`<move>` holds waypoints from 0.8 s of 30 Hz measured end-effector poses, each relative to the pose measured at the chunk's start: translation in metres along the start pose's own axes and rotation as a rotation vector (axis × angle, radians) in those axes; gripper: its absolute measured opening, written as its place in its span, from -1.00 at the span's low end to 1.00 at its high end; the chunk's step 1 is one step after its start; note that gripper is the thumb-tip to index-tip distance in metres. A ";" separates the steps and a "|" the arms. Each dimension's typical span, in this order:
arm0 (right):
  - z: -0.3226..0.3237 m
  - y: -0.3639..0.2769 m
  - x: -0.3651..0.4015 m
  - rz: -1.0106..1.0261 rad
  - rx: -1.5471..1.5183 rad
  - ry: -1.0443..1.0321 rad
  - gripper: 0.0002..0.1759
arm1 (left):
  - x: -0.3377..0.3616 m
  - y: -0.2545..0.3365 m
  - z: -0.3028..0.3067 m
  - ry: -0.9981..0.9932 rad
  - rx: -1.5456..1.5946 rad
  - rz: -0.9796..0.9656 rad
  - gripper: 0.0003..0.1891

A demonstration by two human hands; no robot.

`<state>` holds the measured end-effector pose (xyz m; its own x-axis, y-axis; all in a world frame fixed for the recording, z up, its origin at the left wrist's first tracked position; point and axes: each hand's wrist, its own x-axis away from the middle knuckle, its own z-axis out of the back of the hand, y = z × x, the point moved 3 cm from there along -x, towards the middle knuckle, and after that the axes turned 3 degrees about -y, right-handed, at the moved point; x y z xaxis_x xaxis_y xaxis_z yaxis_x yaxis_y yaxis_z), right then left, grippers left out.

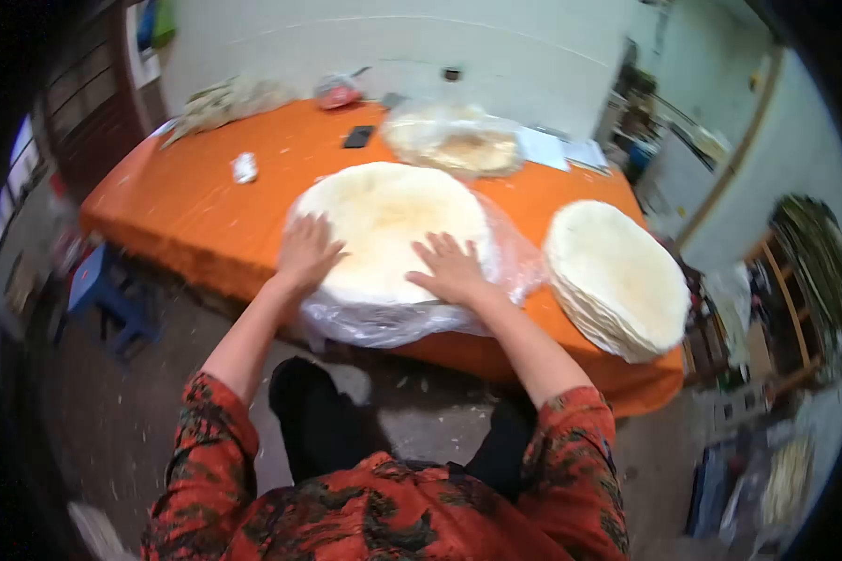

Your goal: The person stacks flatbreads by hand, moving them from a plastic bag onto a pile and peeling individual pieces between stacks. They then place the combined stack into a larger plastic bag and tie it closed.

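In the head view, our left hand (311,252) and right hand (454,269) lie spread on the large pale round stack (388,224); it sits left of the smaller stack (617,276), on the orange table (196,201).

The wearer is dressed in a loose red top (384,514) patterned with dark, blotchy green-brown motifs, its wide sleeves (575,449) ending near the elbows, above plain black trousers (316,411). The forearms are bare, and both hands are ungloved.
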<state>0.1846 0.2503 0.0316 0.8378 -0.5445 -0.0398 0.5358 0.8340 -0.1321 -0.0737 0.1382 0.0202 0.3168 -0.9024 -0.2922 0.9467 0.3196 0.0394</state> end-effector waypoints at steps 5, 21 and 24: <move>0.002 0.000 0.003 -0.034 -0.018 -0.014 -0.17 | 0.009 0.002 0.002 -0.027 0.094 0.033 -0.32; 0.097 0.144 0.230 -0.133 0.134 0.496 -0.33 | 0.034 0.104 0.031 0.045 0.208 -0.245 -0.51; 0.084 0.169 0.244 -0.254 0.018 0.363 -0.32 | 0.033 0.102 0.026 0.121 0.230 -0.258 -0.53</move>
<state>0.4879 0.2657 0.0824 0.5900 -0.7255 -0.3543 0.7241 0.6696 -0.1654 0.0351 0.1334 0.0388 0.0698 -0.8998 -0.4307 0.9873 0.0004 0.1592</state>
